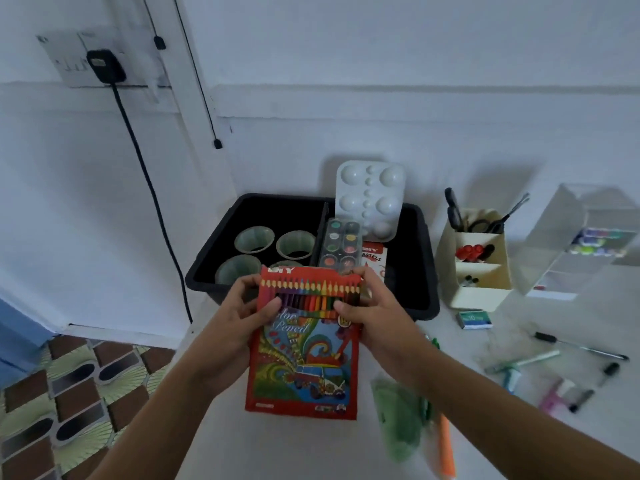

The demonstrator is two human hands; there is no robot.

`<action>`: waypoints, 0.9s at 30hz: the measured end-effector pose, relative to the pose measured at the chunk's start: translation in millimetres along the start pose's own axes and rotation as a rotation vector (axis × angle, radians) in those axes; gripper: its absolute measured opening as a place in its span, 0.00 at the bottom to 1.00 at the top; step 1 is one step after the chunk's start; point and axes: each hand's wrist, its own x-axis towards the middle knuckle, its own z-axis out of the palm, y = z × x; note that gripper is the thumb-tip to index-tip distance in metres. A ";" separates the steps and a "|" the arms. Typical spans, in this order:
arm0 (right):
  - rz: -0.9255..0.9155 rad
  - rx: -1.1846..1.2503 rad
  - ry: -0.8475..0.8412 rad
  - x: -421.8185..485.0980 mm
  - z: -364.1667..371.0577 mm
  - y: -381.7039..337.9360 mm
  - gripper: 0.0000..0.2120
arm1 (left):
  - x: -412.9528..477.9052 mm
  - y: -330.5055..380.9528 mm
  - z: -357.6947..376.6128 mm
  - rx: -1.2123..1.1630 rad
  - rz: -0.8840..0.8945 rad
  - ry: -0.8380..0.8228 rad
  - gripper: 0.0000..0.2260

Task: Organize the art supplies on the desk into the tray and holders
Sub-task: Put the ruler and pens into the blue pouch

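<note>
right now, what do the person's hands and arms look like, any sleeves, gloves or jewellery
The left hand and the right hand are bare: no gloves, rings or bracelets show. The left forearm and right forearm are uncovered down to the picture's edge, with no sleeve, watch or band in view. Nails are too blurred to judge.

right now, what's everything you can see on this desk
tray: one, black, back of desk
cups: four, pale green, tray's left compartment
paint set: one, multicoloured, tray's right compartment
palette: one, white, leaning in tray
pastels box: one, white-red, beside paint set
holder: one, cream, right of tray
clear organiser: one, transparent, far right
small box: one, teal, before holder
pens and markers: several, mixed, desk's right
pencil box: one, red, held over desk
hands: two, left hand and right hand grip pencil box
</note>
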 end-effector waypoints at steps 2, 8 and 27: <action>-0.013 0.037 0.002 -3.2 -9.2 -8.5 0.17 | 10.1 7.0 13.0 0.008 -0.007 -0.046 0.20; -0.059 -0.009 0.033 -9.1 -30.5 -8.1 0.15 | 25.1 3.4 28.0 0.030 -0.033 -0.075 0.18; 0.071 -0.268 0.051 -35.7 -31.9 58.7 0.15 | -7.5 -58.6 20.5 0.052 -0.225 -0.048 0.18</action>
